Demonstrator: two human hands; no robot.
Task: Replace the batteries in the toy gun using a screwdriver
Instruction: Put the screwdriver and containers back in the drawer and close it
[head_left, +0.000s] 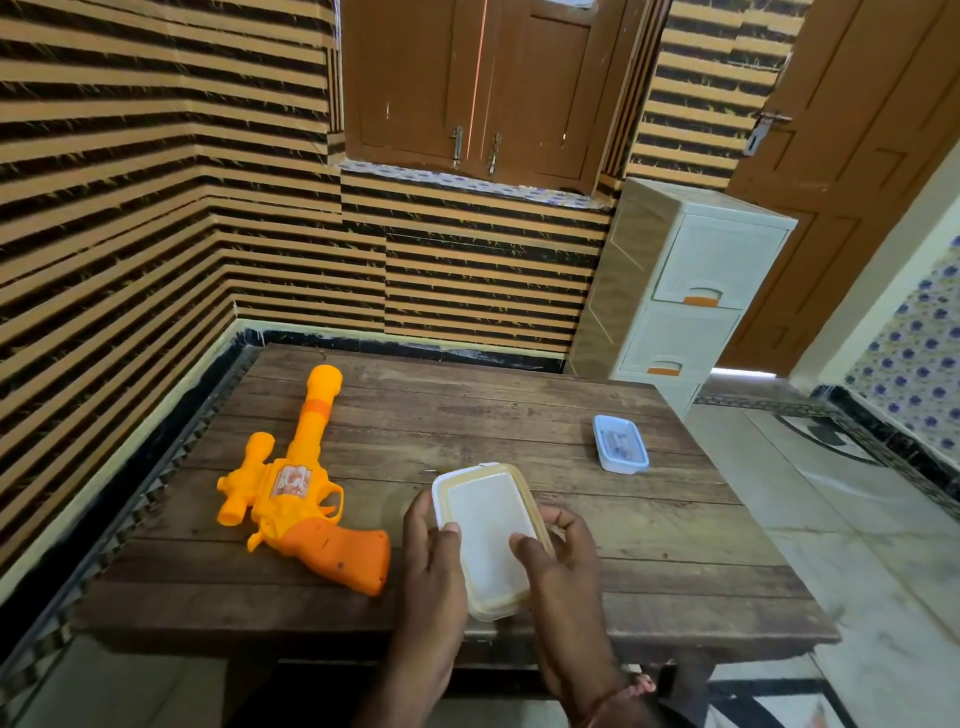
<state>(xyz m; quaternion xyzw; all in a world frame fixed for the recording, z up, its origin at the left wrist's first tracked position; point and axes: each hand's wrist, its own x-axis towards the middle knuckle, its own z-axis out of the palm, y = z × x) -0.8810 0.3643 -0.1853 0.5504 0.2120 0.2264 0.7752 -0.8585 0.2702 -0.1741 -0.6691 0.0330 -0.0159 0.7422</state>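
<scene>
An orange and yellow toy gun (298, 493) lies flat on the left of the wooden table (649, 545), barrel pointing away, grip toward me. A cream plastic box with a lid (485, 540) sits near the table's front edge. My left hand (431, 577) grips its left side, thumb on the lid. My right hand (561, 566) grips its right side, thumb on the lid too. The box's contents are hidden. No screwdriver or batteries show.
A small blue-rimmed clear container (621, 443) with small items inside stands at the table's right rear. A white plastic drawer unit (691, 291) stands behind the table by a brown door (857, 171). Striped walls close in on the left and back.
</scene>
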